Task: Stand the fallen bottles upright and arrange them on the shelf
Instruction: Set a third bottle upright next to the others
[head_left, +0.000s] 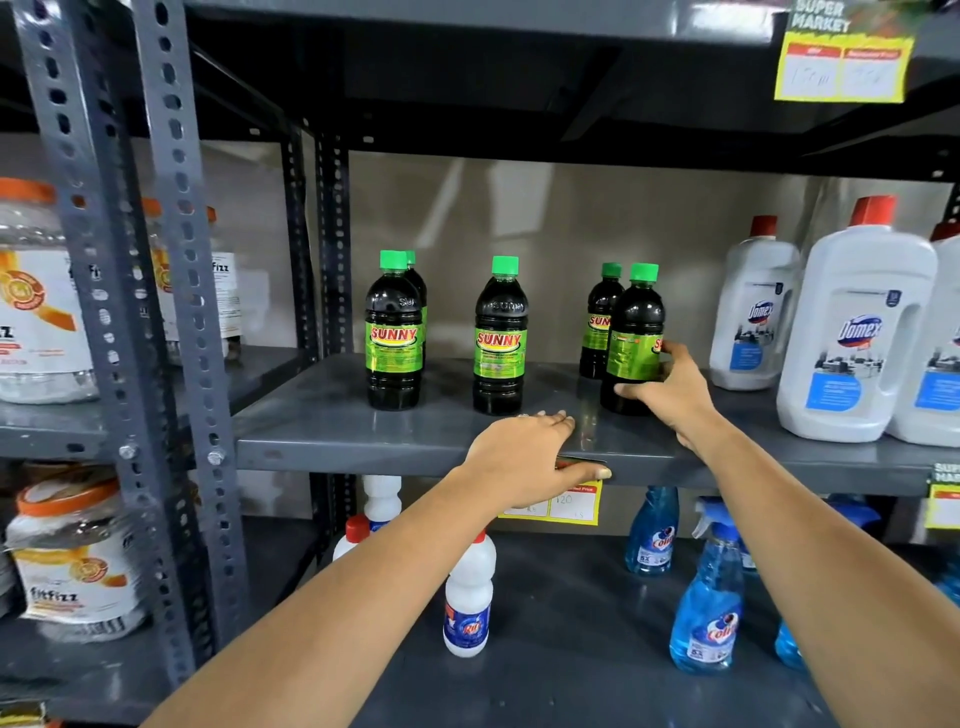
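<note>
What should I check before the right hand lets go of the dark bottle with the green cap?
1. Dark green-capped bottle in the right hand stands upright: ok.
2. Its base rests flat on the grey metal shelf: cannot tell, fingers hide part.
3. Its label faces front: not ok, turned sideways.
4. Other four dark bottles, such as the middle one, upright: ok.
5. Left hand off the bottles, resting on the shelf edge: ok.
6. Clear of the white jugs: ok.
</note>
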